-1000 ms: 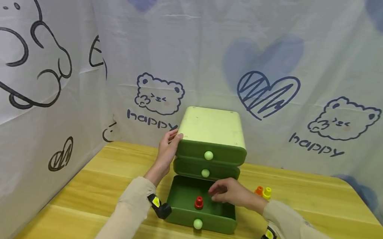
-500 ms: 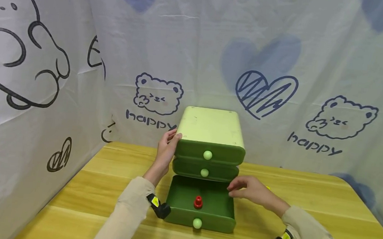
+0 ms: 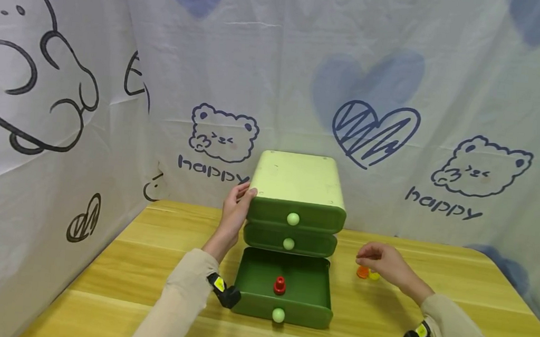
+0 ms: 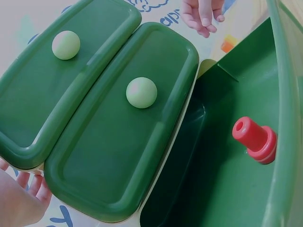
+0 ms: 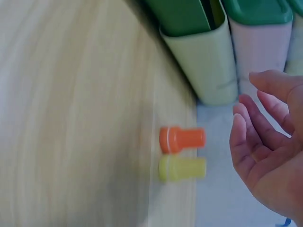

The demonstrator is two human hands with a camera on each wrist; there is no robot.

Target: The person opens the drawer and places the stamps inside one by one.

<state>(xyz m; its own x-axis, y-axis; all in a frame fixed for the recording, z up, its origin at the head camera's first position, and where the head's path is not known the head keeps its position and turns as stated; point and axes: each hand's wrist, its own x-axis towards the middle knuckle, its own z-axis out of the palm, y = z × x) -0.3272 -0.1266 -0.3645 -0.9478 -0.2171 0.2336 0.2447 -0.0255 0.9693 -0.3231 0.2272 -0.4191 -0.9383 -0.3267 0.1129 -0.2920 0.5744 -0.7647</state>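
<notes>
While right hand [image 3: 382, 259] hovers empty, half hiding orange peg [image 3: 362, 272], left hand [image 3: 235, 211] steadies cabinet [image 3: 298, 178], grip unclear.

— What carries everything here?

— A light wooden surface [image 3: 148, 264] with a visible grain, running up to a cloth backdrop.

— What stands on it?

— A small green drawer cabinet [image 3: 296, 192] near the middle, toward the back. Its bottom drawer [image 3: 284, 291] is pulled out over the wood.

— Anything else lying on it?

— Two small pegs to the cabinet's right: an orange peg [image 3: 362, 272] and a yellow peg [image 3: 373, 275], just beside each other.
</notes>
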